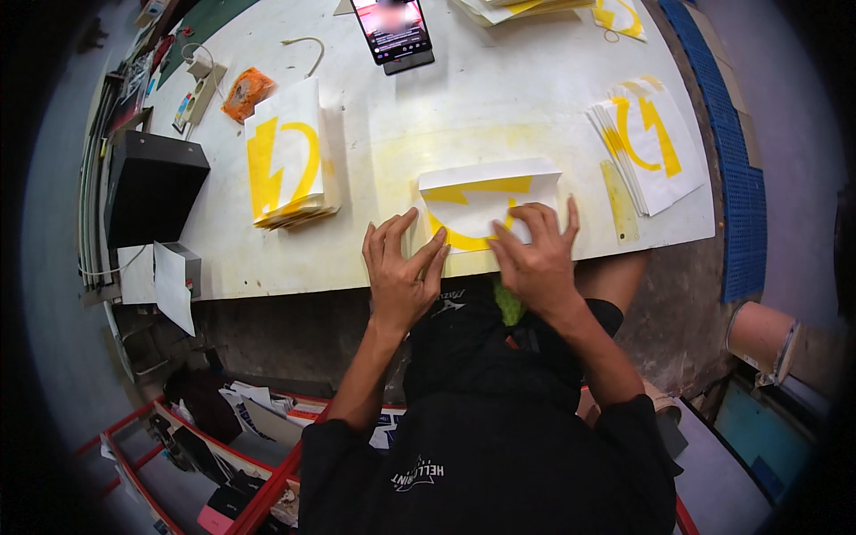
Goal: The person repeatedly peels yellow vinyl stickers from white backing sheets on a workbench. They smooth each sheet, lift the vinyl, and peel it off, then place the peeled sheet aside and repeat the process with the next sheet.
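Note:
A white paper sheet (pixel 473 214) with yellow print is folded, its far flap standing up from the table in front of me. My left hand (pixel 401 265) grips its near left edge, with the thumb and index finger on the paper and the other fingers spread. Across from it, my right hand (pixel 541 254) holds the near right part between thumb and bent fingers, one finger raised. To the left is a stack of folded printed papers (pixel 285 160). On the right, another fanned stack (pixel 655 147) of such papers lies beside a yellowish ruler (pixel 619 201).
A phone (pixel 392 31) leans on a stand at the table's far side. More printed papers (pixel 513 9) lie at the back. An orange packet (pixel 247 94), a power strip (pixel 198 98) and a black box (pixel 156 189) are at the left. The table's near edge (pixel 294 293) borders my lap.

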The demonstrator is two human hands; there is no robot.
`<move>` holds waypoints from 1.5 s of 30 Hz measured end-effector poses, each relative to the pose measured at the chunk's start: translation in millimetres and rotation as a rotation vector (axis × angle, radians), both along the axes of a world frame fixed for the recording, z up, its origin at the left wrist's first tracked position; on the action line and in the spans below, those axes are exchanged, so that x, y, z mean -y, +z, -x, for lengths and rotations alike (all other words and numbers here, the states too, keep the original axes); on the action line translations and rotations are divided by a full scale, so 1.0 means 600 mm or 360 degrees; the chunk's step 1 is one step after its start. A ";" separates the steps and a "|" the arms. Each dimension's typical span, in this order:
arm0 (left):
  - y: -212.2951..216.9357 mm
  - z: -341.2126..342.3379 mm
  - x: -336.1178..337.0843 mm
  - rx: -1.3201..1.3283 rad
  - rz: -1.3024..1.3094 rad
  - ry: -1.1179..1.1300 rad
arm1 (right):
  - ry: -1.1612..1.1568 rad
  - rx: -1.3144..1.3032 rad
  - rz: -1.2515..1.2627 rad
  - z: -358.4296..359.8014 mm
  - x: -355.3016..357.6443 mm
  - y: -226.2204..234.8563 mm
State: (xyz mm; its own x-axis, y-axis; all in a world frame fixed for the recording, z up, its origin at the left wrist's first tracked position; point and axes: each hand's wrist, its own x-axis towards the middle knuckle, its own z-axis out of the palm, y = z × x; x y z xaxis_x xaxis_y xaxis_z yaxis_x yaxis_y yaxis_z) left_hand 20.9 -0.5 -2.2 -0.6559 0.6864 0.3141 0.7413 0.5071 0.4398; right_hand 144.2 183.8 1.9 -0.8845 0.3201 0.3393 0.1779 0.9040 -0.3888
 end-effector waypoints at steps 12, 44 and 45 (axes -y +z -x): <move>-0.003 0.000 0.006 0.0035 0.0014 0.0039 | -0.0280 0.0060 -0.0024 -0.069 -0.074 0.000; 0.000 -0.085 -0.065 -0.0148 0.0099 -0.0201 | 0.0104 -0.0265 0.0014 0.062 -0.050 0.074; -0.002 -0.084 -0.066 -0.0154 0.0063 -0.0181 | 0.0204 -0.0204 -0.0047 0.087 -0.052 0.085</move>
State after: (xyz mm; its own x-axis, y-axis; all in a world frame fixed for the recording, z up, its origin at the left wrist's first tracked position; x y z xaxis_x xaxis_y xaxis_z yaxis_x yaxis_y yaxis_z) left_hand 71.1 39.2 -3.3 -0.5410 0.7677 0.3433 0.8330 0.4328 0.3448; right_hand 92.1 215.2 52.7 -0.8662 0.1958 0.4597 0.0112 0.9274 -0.3739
